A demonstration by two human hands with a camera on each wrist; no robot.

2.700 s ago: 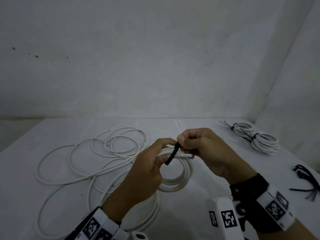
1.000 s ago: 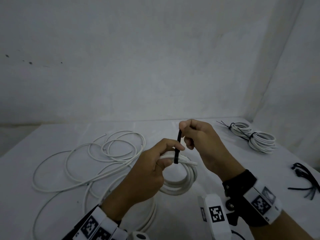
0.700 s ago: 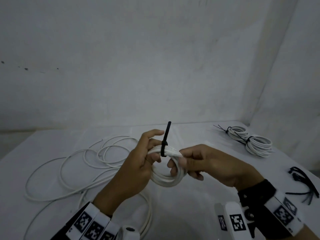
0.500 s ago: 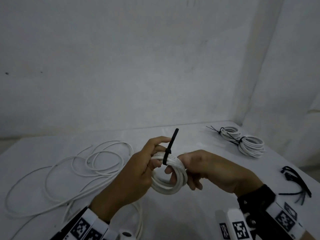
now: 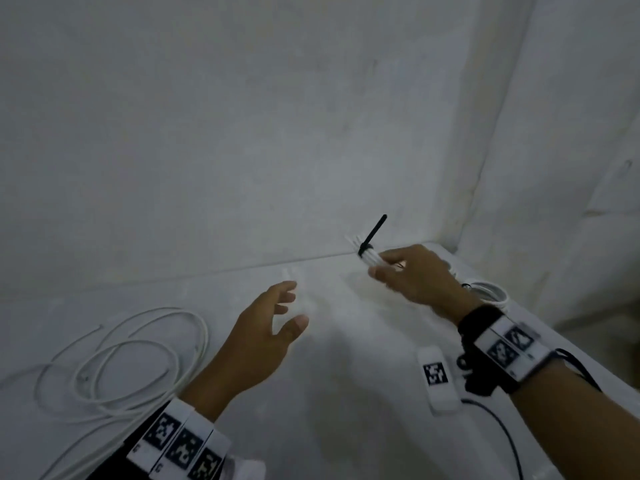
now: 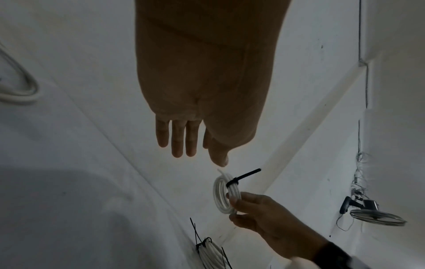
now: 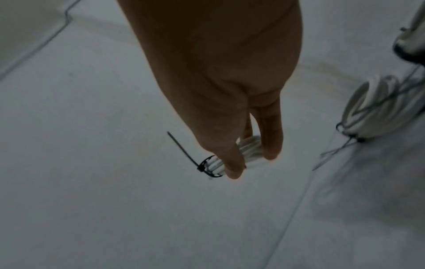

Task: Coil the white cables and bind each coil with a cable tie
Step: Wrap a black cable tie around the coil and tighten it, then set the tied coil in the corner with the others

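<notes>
Right hand (image 5: 420, 278) had the freshly bound coil (image 6: 224, 195) pinched between thumb and fingers, black cable tie (image 6: 239, 179) cinched round it with its tail poking up, carried well above the table (image 5: 346, 375) and just short of the finished coils (image 7: 377, 107) at the far right corner. Left hand (image 5: 263, 341) hung beside it with fingers loosely spread, holding nothing, and the loose white cable (image 5: 121, 362) lay well to the left of the carried coil. Best, I judged, to lay it flat beside the bound pair, tie tail clear of theirs; no container showed anywhere.
</notes>
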